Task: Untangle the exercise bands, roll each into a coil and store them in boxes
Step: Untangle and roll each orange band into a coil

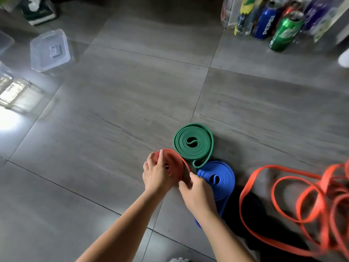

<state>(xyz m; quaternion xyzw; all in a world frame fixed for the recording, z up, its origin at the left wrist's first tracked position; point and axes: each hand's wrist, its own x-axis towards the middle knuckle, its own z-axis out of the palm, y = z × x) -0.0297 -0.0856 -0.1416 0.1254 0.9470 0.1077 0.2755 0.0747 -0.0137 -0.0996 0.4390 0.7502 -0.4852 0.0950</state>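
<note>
A red band coil (174, 167) lies on the grey floor tiles. My left hand (157, 173) holds its left side, thumb and fingers curled over the rim. My right hand (198, 191) pinches the coil's loose outer end at its near right edge. Just beyond it lies a rolled green band coil (193, 143) with a small loop of tail sticking out. A rolled blue band coil (219, 178) lies to the right, partly behind my right wrist. Tangled orange bands (306, 205) sprawl at the right edge.
A clear plastic box (50, 51) stands on the floor at the far left, with parts of other clear boxes (5, 41) beside it. Drink cans and bottles (283, 33) cluster at the far right. A dark patch (251, 208) lies under the orange tangle.
</note>
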